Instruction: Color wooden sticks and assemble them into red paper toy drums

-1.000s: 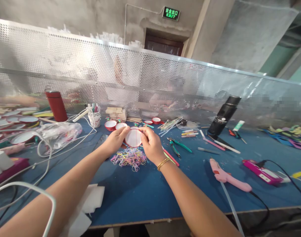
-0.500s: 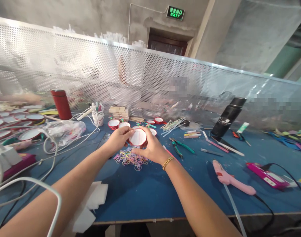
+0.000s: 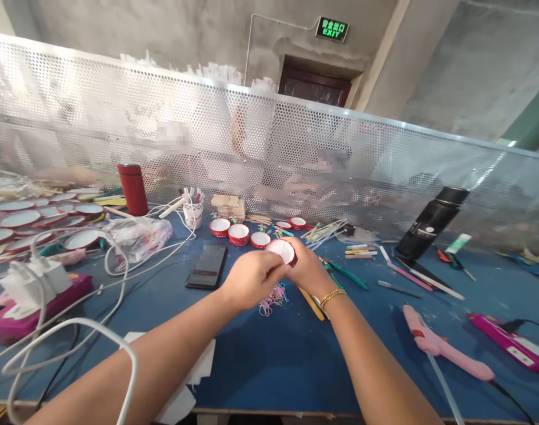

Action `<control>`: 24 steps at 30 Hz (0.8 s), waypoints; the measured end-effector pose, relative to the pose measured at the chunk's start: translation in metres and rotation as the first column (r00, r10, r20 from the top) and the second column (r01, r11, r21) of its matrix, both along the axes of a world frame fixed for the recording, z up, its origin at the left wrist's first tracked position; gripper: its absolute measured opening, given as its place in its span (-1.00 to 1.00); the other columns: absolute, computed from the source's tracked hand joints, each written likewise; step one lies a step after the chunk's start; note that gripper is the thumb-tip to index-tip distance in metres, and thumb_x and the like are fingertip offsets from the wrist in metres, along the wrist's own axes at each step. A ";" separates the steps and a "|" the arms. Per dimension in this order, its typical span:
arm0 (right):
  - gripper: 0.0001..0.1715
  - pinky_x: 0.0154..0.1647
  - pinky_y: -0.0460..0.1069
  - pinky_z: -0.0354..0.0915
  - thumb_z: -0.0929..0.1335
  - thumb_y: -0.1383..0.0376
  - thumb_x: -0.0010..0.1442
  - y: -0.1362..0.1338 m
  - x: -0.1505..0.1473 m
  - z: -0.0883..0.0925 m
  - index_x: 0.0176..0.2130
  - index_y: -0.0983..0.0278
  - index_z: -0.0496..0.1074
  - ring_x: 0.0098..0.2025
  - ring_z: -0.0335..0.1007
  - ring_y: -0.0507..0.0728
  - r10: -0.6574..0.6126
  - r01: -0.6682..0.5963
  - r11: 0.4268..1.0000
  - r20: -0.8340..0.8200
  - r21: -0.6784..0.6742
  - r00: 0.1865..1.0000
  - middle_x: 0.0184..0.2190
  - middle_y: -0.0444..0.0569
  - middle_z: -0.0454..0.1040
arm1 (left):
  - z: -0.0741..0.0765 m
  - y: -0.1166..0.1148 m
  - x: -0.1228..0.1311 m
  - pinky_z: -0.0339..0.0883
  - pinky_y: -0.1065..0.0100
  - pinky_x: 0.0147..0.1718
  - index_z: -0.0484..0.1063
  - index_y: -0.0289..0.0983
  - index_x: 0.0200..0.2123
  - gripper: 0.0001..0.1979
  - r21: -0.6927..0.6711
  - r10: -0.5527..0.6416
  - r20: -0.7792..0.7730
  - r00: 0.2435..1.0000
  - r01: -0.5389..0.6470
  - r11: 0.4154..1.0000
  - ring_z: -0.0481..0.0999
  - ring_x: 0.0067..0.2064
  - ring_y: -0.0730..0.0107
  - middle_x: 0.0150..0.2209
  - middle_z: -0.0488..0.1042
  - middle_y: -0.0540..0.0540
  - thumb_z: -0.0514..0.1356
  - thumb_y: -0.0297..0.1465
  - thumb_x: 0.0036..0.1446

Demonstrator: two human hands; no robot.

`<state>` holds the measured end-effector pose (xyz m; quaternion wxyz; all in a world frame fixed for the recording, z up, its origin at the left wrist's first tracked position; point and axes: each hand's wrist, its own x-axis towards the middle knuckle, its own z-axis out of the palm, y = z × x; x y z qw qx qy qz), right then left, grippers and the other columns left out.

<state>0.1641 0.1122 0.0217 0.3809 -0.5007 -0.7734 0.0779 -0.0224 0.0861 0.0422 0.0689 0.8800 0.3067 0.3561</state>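
A small round drum (image 3: 281, 251) with a red side and a white face is in my right hand (image 3: 311, 271), whose fingers wrap its right side. A thin line crosses the white face. My left hand (image 3: 254, 278) is closed, its thumb and fingertips pinched at the drum's near edge; what they hold is hidden. Below the hands lies a tangle of coloured rubber bands (image 3: 273, 298), partly covered by my left hand. Behind the drum stand similar red-and-white drums (image 3: 238, 234) with small green pieces at their tops.
A phone (image 3: 206, 267) lies left of my left hand. Green-handled pliers (image 3: 346, 274) and a yellow stick (image 3: 311, 303) are at the right, with a pink glue gun (image 3: 446, 348) farther out. White cables (image 3: 125, 295) loop across the left. A red flask (image 3: 133, 189) and a black bottle (image 3: 431, 224) stand behind.
The view has swung left. My left hand has come across the drum's near edge, and the drum has tilted. The phone and yellow stick now show more fully.
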 end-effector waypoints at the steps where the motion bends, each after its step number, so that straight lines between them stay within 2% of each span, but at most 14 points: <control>1: -0.35 -0.02 0.13 0.35 0.46 0.07 0.04 0.001 0.000 -0.001 0.07 0.21 0.33 -0.03 0.47 0.29 -0.003 0.003 1.000 0.001 0.000 1.000 -0.04 0.08 0.52 | -0.002 -0.002 0.002 0.15 0.38 -0.39 0.45 -0.26 -0.44 -0.63 -0.008 -0.078 -0.039 0.996 0.078 0.997 0.42 -0.39 0.38 -0.47 0.48 -0.05 0.04 -0.25 0.35; 3: -0.33 0.01 0.13 0.35 0.48 0.10 0.00 0.002 -0.001 -0.003 0.07 0.21 0.34 0.00 0.46 0.30 -0.001 0.001 1.000 -0.007 -0.010 1.000 0.00 0.08 0.51 | -0.007 -0.005 0.006 0.14 0.40 -0.39 0.47 -0.26 -0.44 -0.64 -0.030 -0.194 -0.095 0.976 0.192 0.981 0.44 -0.38 0.39 -0.43 0.52 -0.06 0.05 -0.25 0.35; 6: -0.29 0.02 0.12 0.35 0.49 0.09 -0.02 0.002 -0.002 -0.004 0.09 0.19 0.33 0.00 0.47 0.29 0.012 -0.013 1.000 -0.018 -0.023 1.000 0.05 0.06 0.48 | -0.011 -0.007 0.009 0.17 0.41 -0.38 0.46 -0.27 -0.47 -0.63 -0.070 -0.247 -0.103 0.964 0.240 0.968 0.46 -0.37 0.39 -0.42 0.54 -0.08 0.09 -0.22 0.33; 11: -0.21 0.04 0.12 0.35 0.51 0.10 -0.04 0.003 -0.003 -0.008 0.14 0.18 0.30 0.04 0.46 0.30 0.006 -0.006 0.999 -0.013 -0.043 1.000 0.08 0.05 0.47 | -0.011 -0.008 0.009 0.18 0.39 -0.41 0.48 -0.27 -0.47 -0.64 -0.130 -0.250 -0.104 0.963 0.236 0.963 0.47 -0.39 0.38 -0.43 0.54 -0.08 0.13 -0.20 0.30; 16: -0.18 0.03 0.10 0.37 0.50 0.16 -0.04 0.002 -0.007 -0.011 0.18 0.16 0.28 0.07 0.45 0.30 0.015 -0.015 0.996 0.002 -0.085 1.000 0.14 0.06 0.44 | -0.014 -0.010 0.009 0.10 0.37 -0.48 0.46 -0.27 -0.50 -0.62 -0.135 -0.259 -0.117 0.959 0.243 0.960 0.43 -0.45 0.41 -0.50 0.50 -0.05 0.15 -0.17 0.28; 24: -0.19 -0.01 0.11 0.38 0.49 0.19 -0.08 0.002 -0.007 -0.011 0.17 0.17 0.32 0.03 0.48 0.30 0.015 -0.012 0.996 0.034 -0.092 0.999 0.08 0.05 0.49 | -0.012 -0.012 0.009 0.04 0.33 -0.51 0.47 -0.27 -0.53 -0.61 -0.145 -0.264 -0.140 0.954 0.244 0.959 0.46 -0.46 0.36 -0.53 0.51 -0.06 0.18 -0.16 0.26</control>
